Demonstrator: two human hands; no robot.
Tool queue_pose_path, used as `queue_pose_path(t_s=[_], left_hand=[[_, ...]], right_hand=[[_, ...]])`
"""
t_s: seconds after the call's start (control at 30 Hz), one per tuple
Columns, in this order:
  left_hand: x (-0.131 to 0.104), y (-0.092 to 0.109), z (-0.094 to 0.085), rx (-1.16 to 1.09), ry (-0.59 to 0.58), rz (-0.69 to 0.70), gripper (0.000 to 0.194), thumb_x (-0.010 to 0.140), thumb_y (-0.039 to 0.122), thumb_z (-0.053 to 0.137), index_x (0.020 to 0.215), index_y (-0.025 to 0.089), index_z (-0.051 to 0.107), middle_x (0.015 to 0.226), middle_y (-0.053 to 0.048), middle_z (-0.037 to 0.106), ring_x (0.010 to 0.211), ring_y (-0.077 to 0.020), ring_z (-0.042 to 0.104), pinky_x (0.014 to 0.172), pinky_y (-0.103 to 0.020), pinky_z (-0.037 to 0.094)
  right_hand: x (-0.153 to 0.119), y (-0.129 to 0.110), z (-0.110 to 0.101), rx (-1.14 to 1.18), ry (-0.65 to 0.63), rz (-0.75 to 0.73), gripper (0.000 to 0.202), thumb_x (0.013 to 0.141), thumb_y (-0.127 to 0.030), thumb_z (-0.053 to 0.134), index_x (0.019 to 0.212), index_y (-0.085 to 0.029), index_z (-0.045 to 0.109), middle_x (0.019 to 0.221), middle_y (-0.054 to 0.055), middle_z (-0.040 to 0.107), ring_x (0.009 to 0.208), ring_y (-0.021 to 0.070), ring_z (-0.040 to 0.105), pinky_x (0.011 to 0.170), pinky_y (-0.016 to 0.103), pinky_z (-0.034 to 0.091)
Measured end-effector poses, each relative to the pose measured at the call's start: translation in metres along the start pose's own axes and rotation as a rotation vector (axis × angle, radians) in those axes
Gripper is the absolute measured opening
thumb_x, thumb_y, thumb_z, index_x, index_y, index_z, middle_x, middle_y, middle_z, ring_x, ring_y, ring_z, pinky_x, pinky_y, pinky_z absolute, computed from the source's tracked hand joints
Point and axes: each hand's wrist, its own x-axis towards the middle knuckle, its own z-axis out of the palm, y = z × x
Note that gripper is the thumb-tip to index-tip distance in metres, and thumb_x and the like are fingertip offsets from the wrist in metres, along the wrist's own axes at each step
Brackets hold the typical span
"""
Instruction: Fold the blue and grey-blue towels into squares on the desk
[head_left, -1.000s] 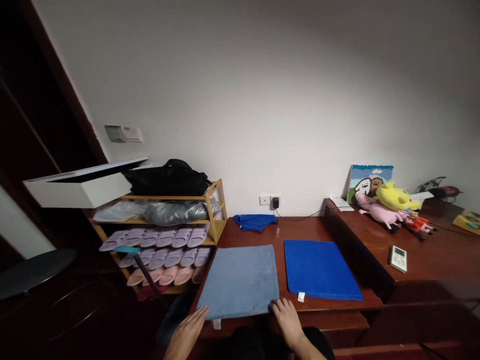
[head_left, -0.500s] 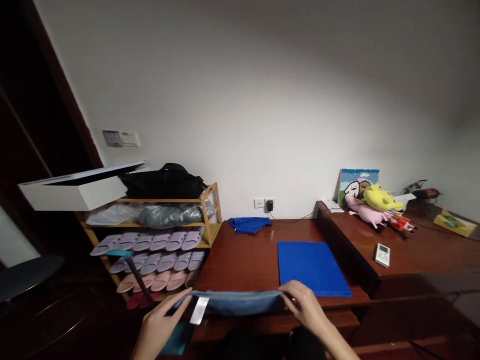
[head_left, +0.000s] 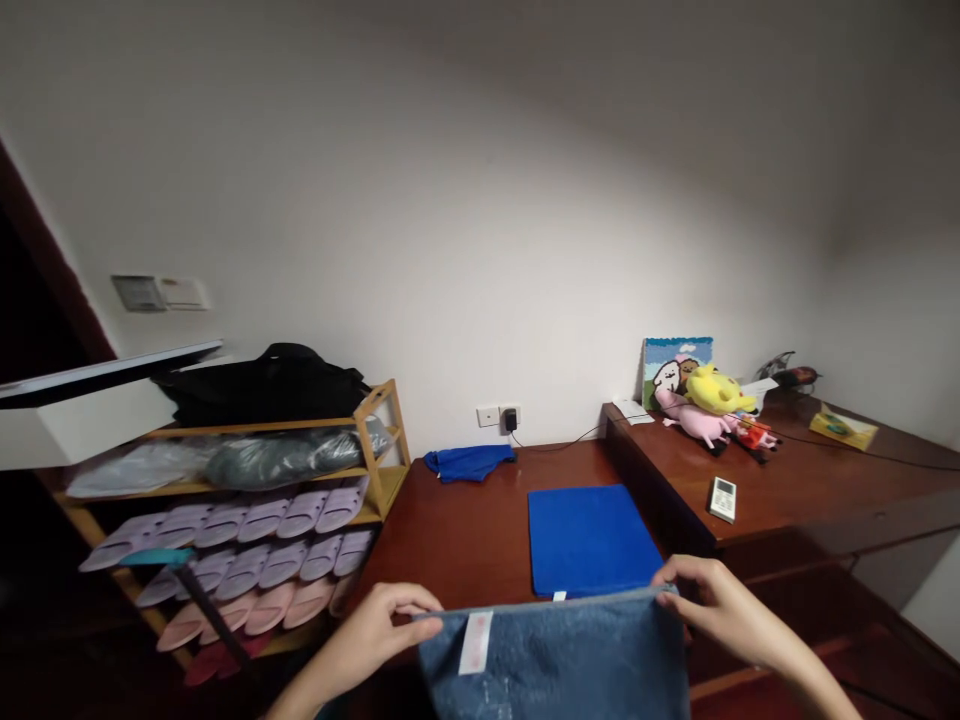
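A grey-blue towel [head_left: 570, 655] with a white label [head_left: 475, 643] hangs stretched between my two hands, its lower part cut off by the frame's bottom edge. My left hand [head_left: 397, 625] pinches its upper left corner between thumb and fingers. At the upper right corner my right hand [head_left: 701, 600] pinches it the same way. Just beyond, a folded bright blue towel [head_left: 589, 540] lies flat on the reddish-brown wooden table [head_left: 457, 530]. Further back, against the wall, a crumpled blue cloth [head_left: 469, 462] rests on the same table.
Left stands a wooden rack [head_left: 386, 490] of slippers, with a black bag [head_left: 274, 385] and a white box [head_left: 97, 415] on top. On the higher cabinet at right lie plush toys [head_left: 709, 405] and a remote control [head_left: 722, 499]. A black plug [head_left: 511, 420] sits in the wall socket.
The towel between my hands has turned from nearly edge-on to showing its broad face. My hands have moved right in view, and my head has turned slightly right.
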Motion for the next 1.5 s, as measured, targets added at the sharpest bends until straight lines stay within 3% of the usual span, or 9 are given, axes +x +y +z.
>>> queue_pose_path(t_s=[0.23,0.43,0.6,0.7,0.8,1.0,1.1,1.23,1.5], left_hand=[[0.108,0.035,0.008,-0.013,-0.069,0.129,0.033,0.085,0.050,0.072,0.089,0.018,0.080,0.089,-0.005,0.083,0.081,-0.0205,0.075,0.074,-0.029,0.058],[0.229,0.066,-0.008,0.151,0.141,0.322,0.042,0.092,0.046,0.061,0.096,0.008,0.077,0.094,-0.008,0.083,0.084,-0.0174,0.075,0.076,-0.028,0.057],[0.283,0.081,-0.008,0.232,0.389,0.306,0.050,0.097,0.049,0.051,0.109,0.007,0.074,0.108,-0.009,0.081,0.095,-0.0182,0.072,0.086,-0.032,0.052],[0.284,0.076,0.011,0.272,0.461,0.304,0.047,0.100,0.049,0.049,0.114,0.011,0.074,0.101,-0.007,0.082,0.082,-0.0170,0.073,0.081,-0.033,0.054],[0.263,0.045,0.057,0.297,0.476,0.328,0.039,0.102,0.044,0.052,0.117,0.016,0.074,0.105,-0.007,0.082,0.084,-0.0183,0.075,0.080,-0.033,0.057],[0.194,-0.091,0.196,0.523,0.469,0.482,0.031,0.103,0.028,0.047,0.105,0.026,0.079,0.102,-0.004,0.083,0.090,-0.0221,0.078,0.084,-0.037,0.063],[0.168,-0.147,0.242,0.614,0.430,0.490,0.036,0.102,0.022,0.042,0.104,0.027,0.078,0.101,-0.003,0.082,0.088,-0.0217,0.078,0.079,-0.036,0.065],[0.152,-0.179,0.261,0.658,0.413,0.471,0.038,0.100,0.016,0.042,0.112,0.028,0.075,0.108,-0.005,0.080,0.098,-0.0222,0.076,0.085,-0.038,0.065],[0.160,-0.173,0.255,0.709,0.456,0.552,0.037,0.100,0.012,0.043,0.120,0.025,0.071,0.111,-0.008,0.078,0.103,-0.0245,0.074,0.091,-0.042,0.061]], right_hand=[[0.061,0.045,-0.065,0.015,0.025,0.030,0.019,0.081,-0.037,0.069,0.085,-0.020,0.077,0.085,0.005,0.076,0.075,0.0194,0.068,0.067,0.029,0.055],[0.170,0.070,-0.118,0.055,0.250,0.043,0.022,0.077,-0.028,0.070,0.089,-0.011,0.077,0.065,0.002,0.071,0.047,0.0119,0.058,0.048,0.022,0.045],[0.227,0.078,-0.136,-0.041,0.516,-0.041,0.022,0.083,-0.022,0.062,0.097,-0.009,0.074,0.074,0.006,0.075,0.055,0.0134,0.065,0.056,0.023,0.049],[0.227,0.091,-0.130,-0.078,0.580,-0.047,0.023,0.083,-0.024,0.059,0.097,-0.013,0.073,0.085,0.008,0.077,0.070,0.0176,0.069,0.069,0.029,0.054],[0.198,0.128,-0.100,-0.173,0.670,-0.061,0.023,0.082,-0.030,0.056,0.095,-0.019,0.072,0.097,0.008,0.077,0.089,0.0227,0.071,0.087,0.036,0.054],[0.103,0.257,0.033,-0.210,0.612,0.122,0.022,0.081,-0.031,0.047,0.088,-0.023,0.066,0.098,0.010,0.073,0.096,0.0272,0.071,0.092,0.041,0.054],[0.068,0.308,0.089,-0.193,0.517,0.167,0.017,0.081,-0.029,0.046,0.083,-0.025,0.063,0.091,0.009,0.070,0.091,0.0261,0.071,0.087,0.038,0.056],[0.052,0.334,0.116,-0.203,0.525,0.103,0.014,0.081,-0.029,0.048,0.087,-0.026,0.061,0.097,0.008,0.066,0.094,0.0247,0.069,0.090,0.037,0.055],[0.062,0.335,0.093,-0.134,0.512,0.169,0.019,0.083,-0.037,0.049,0.086,-0.025,0.064,0.093,0.008,0.071,0.093,0.0272,0.070,0.090,0.039,0.055]])
